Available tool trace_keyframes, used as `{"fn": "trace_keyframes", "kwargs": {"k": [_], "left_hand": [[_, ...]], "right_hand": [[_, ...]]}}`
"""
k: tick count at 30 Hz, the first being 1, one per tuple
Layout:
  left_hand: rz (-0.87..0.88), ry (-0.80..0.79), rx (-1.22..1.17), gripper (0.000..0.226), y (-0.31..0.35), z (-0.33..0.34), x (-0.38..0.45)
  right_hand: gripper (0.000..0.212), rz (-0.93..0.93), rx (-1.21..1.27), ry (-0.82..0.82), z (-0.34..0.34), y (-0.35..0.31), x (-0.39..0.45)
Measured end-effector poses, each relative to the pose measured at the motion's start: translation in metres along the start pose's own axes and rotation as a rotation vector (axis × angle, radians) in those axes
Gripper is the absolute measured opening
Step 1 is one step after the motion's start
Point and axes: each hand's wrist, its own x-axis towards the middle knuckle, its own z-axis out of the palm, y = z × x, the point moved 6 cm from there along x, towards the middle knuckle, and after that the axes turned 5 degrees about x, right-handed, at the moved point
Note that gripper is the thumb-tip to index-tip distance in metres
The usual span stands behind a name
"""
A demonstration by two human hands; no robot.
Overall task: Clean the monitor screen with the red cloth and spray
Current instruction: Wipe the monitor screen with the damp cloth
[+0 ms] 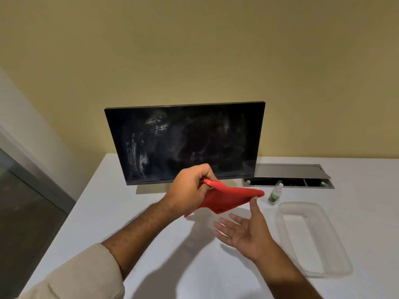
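A black monitor (187, 143) stands at the back of the white table (108, 212); its dark screen shows pale smears, mostly on the left half. In front of its lower edge my left hand (190, 190) pinches one corner of the red cloth (226, 200), which hangs spread out above the table. My right hand (244, 231) is palm up with fingers apart, its thumb touching the cloth's right edge from below. A small clear spray bottle (274, 194) with a green label and white cap stands upright just right of the cloth.
A clear plastic tray (336, 251) lies on the table's right side. Behind the bottle, an open grey cable hatch (289, 179) is set into the tabletop. A yellow wall rises behind; the table's left edge drops beside a glass panel.
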Motion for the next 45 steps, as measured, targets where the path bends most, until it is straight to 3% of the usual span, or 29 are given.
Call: {"fn": "trace_keyframes", "kwargs": {"k": [2,7,10,13,17,18,19,20,23,26,29,31,34,37,42,45], "left_hand": [[0.039,-0.083,0.005,0.014,0.009,0.010,-0.001],[0.130,-0.176,0.042,0.019,0.012,0.025,-0.012],[0.151,-0.202,0.049,0.019,0.008,0.025,-0.020],[0.149,-0.233,0.041,0.025,0.001,0.020,-0.029],[0.108,-0.106,-0.057,0.028,-0.021,-0.006,-0.027],[0.084,-0.034,-0.067,0.025,-0.032,-0.017,-0.024],[0.053,0.043,-0.060,0.021,-0.045,-0.029,-0.020],[0.017,0.117,-0.045,0.017,-0.059,-0.043,-0.016],[-0.047,0.348,0.006,0.013,-0.100,-0.088,-0.008],[-0.144,0.552,0.065,0.014,-0.139,-0.134,-0.002],[-0.231,0.702,0.071,0.021,-0.172,-0.174,0.010],[-0.255,0.737,0.024,0.029,-0.188,-0.194,0.023],[-0.334,0.739,-0.109,0.040,-0.210,-0.209,0.041],[-0.366,0.690,-0.295,0.039,-0.221,-0.212,0.055],[-0.314,0.636,-0.412,0.029,-0.228,-0.211,0.064],[-0.348,0.636,-0.429,0.031,-0.241,-0.216,0.066]], "right_hand": [[0.093,0.021,0.139,-0.160,0.013,-0.003,0.006],[0.081,-0.072,0.271,-0.409,0.044,-0.035,0.002],[0.064,-0.161,0.291,-0.460,0.051,-0.052,0.004],[0.062,-0.206,0.305,-0.483,0.060,-0.061,0.006],[0.039,-0.252,0.213,-0.531,0.081,-0.068,0.014],[0.053,-0.278,0.224,-0.548,0.087,-0.072,0.018],[0.069,-0.307,0.227,-0.527,0.090,-0.075,0.024],[0.071,-0.345,0.229,-0.500,0.094,-0.076,0.028],[0.017,-0.572,0.123,-0.392,0.114,-0.084,0.026],[0.032,-0.878,-0.185,-0.353,0.146,-0.087,0.011],[0.027,-1.237,-0.507,-0.278,0.178,-0.088,-0.004],[0.027,-1.458,-0.771,-0.228,0.197,-0.086,0.000],[0.040,-1.635,-0.995,-0.140,0.219,-0.085,0.020],[0.039,-1.819,-1.290,0.020,0.246,-0.079,0.037],[0.039,-1.961,-1.646,0.269,0.272,-0.079,0.057],[0.045,-1.970,-1.712,0.325,0.278,-0.082,0.065]]}}
